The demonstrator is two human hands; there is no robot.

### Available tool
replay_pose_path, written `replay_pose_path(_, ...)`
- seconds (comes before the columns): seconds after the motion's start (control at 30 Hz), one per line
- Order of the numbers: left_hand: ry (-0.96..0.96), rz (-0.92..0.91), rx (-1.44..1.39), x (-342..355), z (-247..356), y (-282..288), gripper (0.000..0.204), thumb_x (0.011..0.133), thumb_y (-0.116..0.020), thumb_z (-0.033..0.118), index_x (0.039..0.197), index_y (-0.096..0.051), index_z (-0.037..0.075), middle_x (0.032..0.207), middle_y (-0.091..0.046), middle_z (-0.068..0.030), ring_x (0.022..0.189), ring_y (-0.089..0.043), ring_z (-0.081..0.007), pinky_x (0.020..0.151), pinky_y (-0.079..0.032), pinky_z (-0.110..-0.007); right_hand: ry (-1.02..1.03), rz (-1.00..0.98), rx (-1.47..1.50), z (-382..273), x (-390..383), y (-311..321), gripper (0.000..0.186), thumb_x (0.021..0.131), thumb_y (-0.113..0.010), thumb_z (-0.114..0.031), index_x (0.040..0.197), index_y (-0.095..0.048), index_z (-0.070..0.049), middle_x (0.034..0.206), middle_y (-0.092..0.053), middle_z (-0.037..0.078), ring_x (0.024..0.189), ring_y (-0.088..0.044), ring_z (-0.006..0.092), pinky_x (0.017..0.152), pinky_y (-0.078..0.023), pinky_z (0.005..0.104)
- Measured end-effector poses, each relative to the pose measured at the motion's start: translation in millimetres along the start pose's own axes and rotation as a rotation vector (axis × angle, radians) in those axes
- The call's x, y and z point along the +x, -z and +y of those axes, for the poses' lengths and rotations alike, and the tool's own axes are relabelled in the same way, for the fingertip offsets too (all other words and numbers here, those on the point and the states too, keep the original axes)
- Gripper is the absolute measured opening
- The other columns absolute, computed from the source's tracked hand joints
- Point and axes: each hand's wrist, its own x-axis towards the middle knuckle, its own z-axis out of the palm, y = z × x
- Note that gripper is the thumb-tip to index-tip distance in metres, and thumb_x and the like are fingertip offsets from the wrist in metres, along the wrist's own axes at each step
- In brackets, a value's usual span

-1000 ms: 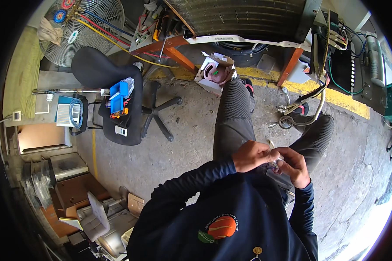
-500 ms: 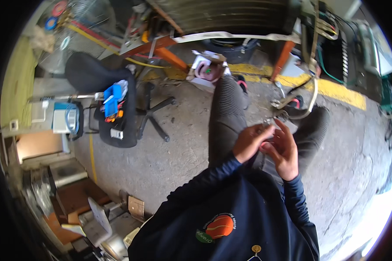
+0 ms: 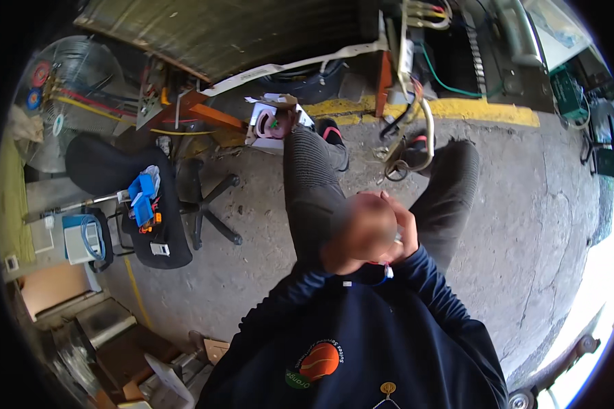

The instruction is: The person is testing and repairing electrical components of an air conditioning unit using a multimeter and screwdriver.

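both hands were together over the lap: left hand in front and to the left, partly covering the right hand. grip state: left was blurred, fingers hidden, so couldn't tell whether it was spread or pinching anything. right had fingers bent up behind the left; couldn't tell what they closed on either.

small white piece sat just below the two hands, on the shirt side, between the wrists. long axis ran roughly toward the chest, slight tilt. right wrist was nearer, just beside it; left wrist was further off. a red strip lay crosswise next to it (too small to say if the two were joined).

edges: left thigh and right thigh flanked the hands, with the dark shirt bounding the near side. ahead, the looped cable hung down between the knees, well apart from the fingers. cardboard box stood past the left knee, near the shoe. office chair was well off left. widest stretch of concrete floor lay right of the right thigh.
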Motion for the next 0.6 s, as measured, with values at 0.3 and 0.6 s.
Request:
replay_pose_path(0.3, -0.566, 0.421, 0.787, 11, -26, -16, 0.032, 0.085, -0.066, 0.036, 0.076, -0.056, 0.007, 0.081, -0.045, -0.0036, 0.073, -0.042, -0.0182, 0.070, -0.035, -0.034, 0.446, -0.048, 0.001, 43, -21, -11, 0.040, 0.106, -0.046, -0.022, 0.130, -0.055, 0.009, 0.127, -0.064, 0.028, 0.111, -0.067, 0.0339, 0.098, -0.055, 0.0380)
replay_pose_path(0.6, -0.311, 0.241, -0.219, -15, -15, 12, 0.029, 0.087, -0.061, 0.029, 0.098, -0.064, 0.003, 0.097, -0.061, -0.0093, 0.084, -0.053, -0.0210, 0.079, -0.042, -0.031, 0.456, -0.236, -1.539, 1, 5, 54, 0.029, 0.103, -0.052, -0.017, 0.121, -0.066, 0.001, 0.116, -0.069, 0.022, 0.093, -0.068, 0.0255, 0.077, -0.055, 0.0309)
